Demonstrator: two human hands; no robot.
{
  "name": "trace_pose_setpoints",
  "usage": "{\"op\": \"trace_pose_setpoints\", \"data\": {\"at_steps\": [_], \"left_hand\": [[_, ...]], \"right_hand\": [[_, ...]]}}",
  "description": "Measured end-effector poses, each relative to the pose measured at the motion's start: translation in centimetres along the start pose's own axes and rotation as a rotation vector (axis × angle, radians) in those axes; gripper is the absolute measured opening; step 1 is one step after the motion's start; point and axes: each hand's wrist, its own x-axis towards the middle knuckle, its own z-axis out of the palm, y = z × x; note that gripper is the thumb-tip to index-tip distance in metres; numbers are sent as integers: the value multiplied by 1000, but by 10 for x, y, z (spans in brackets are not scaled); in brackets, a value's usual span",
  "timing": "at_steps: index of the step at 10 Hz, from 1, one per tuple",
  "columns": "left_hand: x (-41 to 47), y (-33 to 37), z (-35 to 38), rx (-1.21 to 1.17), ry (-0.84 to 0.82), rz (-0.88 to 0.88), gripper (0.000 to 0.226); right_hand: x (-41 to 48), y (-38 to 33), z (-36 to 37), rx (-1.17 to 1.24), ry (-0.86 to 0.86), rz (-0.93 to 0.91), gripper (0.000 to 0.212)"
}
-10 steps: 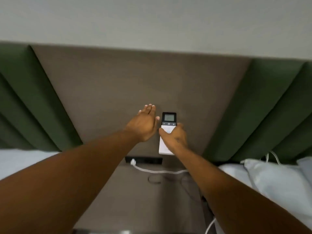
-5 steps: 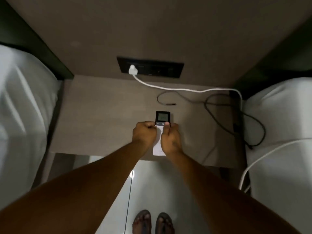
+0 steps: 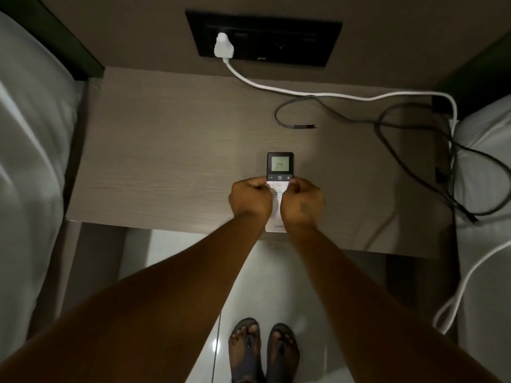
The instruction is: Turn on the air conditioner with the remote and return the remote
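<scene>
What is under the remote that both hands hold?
Under the remote lies the wooden bedside table, near its front edge. The left hand and right hand cover its middle, so whether it rests on the table cannot be seen.

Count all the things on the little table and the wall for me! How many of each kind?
Black-and-white rectangular remote with a lit screen: 1
White cable with a white plug: 1
Dark thin cables: at least 2, tangled, hard to separate
Black rectangular wall socket panel: 1
Total: at least 5
</scene>
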Motion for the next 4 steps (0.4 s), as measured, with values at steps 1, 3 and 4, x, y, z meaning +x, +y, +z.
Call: {"op": "trace_pose_setpoints", "data": {"at_steps": [1,3,4], "left_hand": [[-1,-2,-3,4,7,18,20],[-1,-4,-8,2,-65,29,16],[-7,-1,-11,66,-36,102,20]], "right_hand": [[1,-2,-4,-13,-15,12,30],[8,2,-10,-133,-73,-18,22],[5,4,-10,-122,-59,-44,28]]}}
